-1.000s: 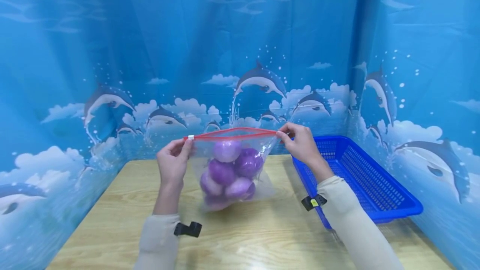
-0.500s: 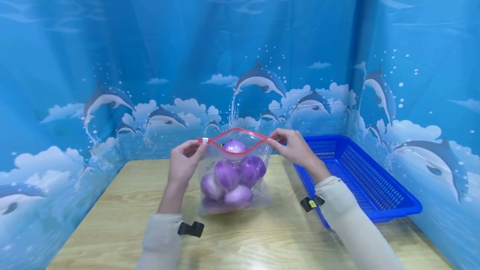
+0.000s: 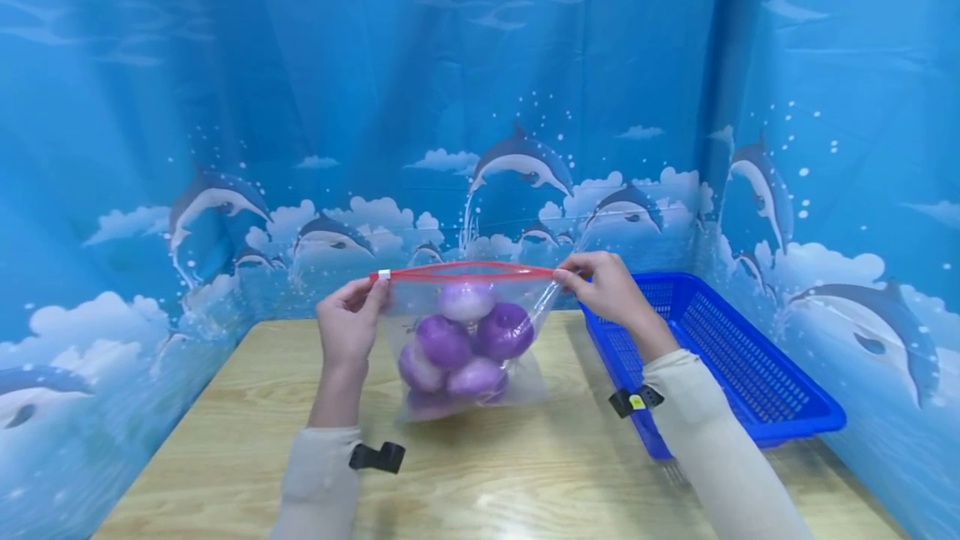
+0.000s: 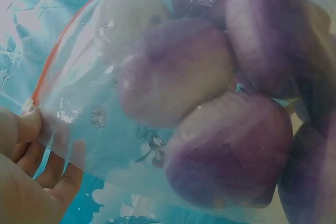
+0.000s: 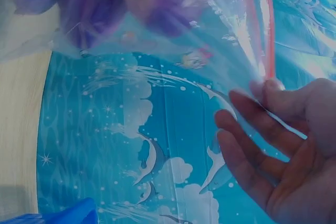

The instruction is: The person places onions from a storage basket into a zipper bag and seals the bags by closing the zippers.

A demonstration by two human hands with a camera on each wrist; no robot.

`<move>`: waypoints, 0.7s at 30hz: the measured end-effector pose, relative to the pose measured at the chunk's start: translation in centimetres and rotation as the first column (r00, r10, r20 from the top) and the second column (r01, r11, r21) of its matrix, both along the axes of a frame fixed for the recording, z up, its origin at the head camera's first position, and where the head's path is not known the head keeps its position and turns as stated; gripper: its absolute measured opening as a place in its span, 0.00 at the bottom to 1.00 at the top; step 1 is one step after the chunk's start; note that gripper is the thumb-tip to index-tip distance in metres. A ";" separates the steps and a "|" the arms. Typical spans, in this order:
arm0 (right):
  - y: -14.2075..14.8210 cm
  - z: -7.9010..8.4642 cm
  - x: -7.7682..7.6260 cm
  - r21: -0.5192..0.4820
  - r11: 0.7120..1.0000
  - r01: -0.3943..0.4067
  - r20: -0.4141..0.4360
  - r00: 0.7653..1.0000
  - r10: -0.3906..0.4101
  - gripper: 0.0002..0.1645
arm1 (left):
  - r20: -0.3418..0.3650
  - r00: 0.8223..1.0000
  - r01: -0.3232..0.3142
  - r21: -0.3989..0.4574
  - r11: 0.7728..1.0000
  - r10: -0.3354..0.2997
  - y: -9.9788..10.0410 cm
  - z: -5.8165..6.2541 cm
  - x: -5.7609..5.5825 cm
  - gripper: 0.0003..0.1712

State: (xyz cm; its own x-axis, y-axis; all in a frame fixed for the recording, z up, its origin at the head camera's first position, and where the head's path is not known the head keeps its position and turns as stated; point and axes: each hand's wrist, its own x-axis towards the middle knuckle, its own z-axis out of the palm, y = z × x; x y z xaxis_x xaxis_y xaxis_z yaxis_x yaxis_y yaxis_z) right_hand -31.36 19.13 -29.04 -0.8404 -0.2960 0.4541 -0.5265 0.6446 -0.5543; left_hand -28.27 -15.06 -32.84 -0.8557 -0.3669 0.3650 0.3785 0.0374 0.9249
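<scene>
A clear slider zip bag [image 3: 536, 373] with a red zip edge hangs between both hands over the table. Several round purple-and-white vegetables, onion-like [image 3: 505, 332], are heaped inside it, and small cartoon prints show on the plastic in the left wrist view. At the zip's left end, beside the white slider [image 3: 384, 274], my left hand [image 3: 348, 323] pinches the bag between thumb and fingers. The opposite top corner is pinched by my right hand [image 3: 607, 290], its other fingers loosely bent in the right wrist view. The mouth is pulled almost straight, with a narrow gap along the red edges.
On the right of the wooden table [image 3: 225, 432] stands a blue perforated plastic basket [image 3: 795, 357], partly behind the right forearm. A blue curtain [image 3: 337, 107] printed with dolphins and clouds encloses the table at the back and sides.
Half a second ago the hands came closer and the bag's mouth bowed wide; now they have spread apart again and the red edges are nearly straight, much as one second ago.
</scene>
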 end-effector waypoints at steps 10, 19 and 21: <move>0.6 0.4 -0.1 0.112 0.994 0.001 0.114 0.993 -0.014 0.13 | 0.060 0.997 0.063 -0.077 0.995 -0.058 -0.2 -0.3 0.1 0.18; -2.8 3.3 0.6 0.200 0.975 -0.092 0.027 0.996 0.088 0.14 | 0.004 0.994 0.108 -0.154 0.982 -0.109 0.4 0.0 0.3 0.18; -4.4 3.9 0.8 0.215 0.965 -0.147 -0.025 0.987 0.156 0.13 | -0.013 0.994 0.100 -0.202 0.974 -0.105 0.6 0.0 0.3 0.18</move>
